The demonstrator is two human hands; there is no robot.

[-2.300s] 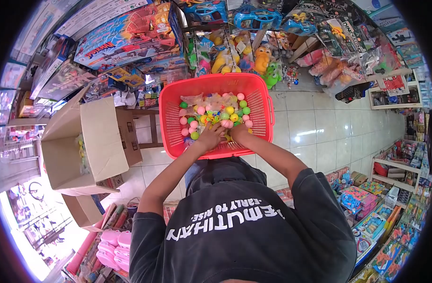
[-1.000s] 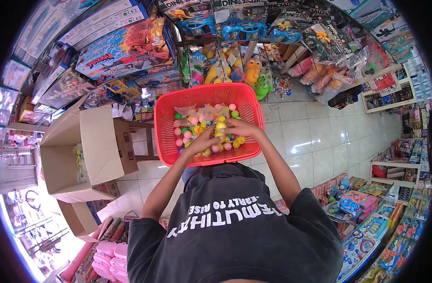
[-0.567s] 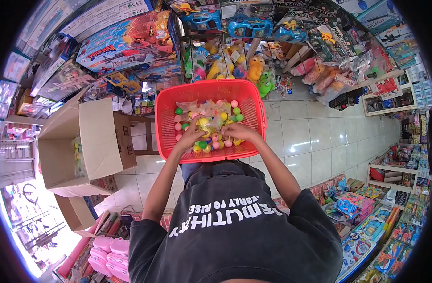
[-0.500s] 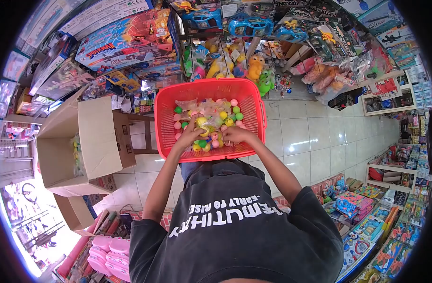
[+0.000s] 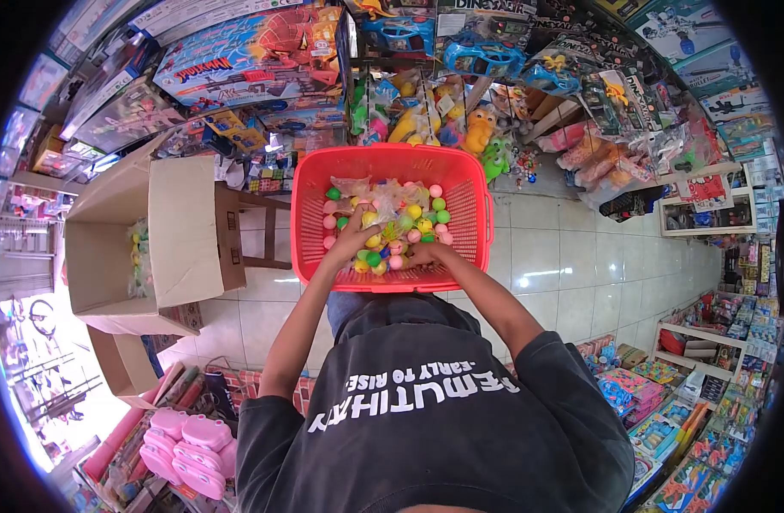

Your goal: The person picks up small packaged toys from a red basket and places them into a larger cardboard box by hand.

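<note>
A red plastic basket (image 5: 304,184) holds small pink, green and yellow balls (image 5: 415,211) and crumpled clear plastic bags (image 5: 390,195). My left hand (image 5: 352,239) reaches in from the left, its fingers and thumb closed on part of a clear bag near the basket's middle. Low among the balls on the right is my right hand (image 5: 426,253), with its fingers bent down; the fingertips and anything between them are hidden.
An open cardboard box (image 5: 186,231) stands left of the basket beside a dark wooden stool (image 5: 268,231). Packaged toys (image 5: 482,56) line the shelf ahead. Pink cases (image 5: 195,453) lie at the lower left. Tiled floor (image 5: 554,265) shows at the right.
The view has shifted, so the basket appears slightly farther right. My right hand's fingers have gone lower among the balls. My left hand stays by the bags.
</note>
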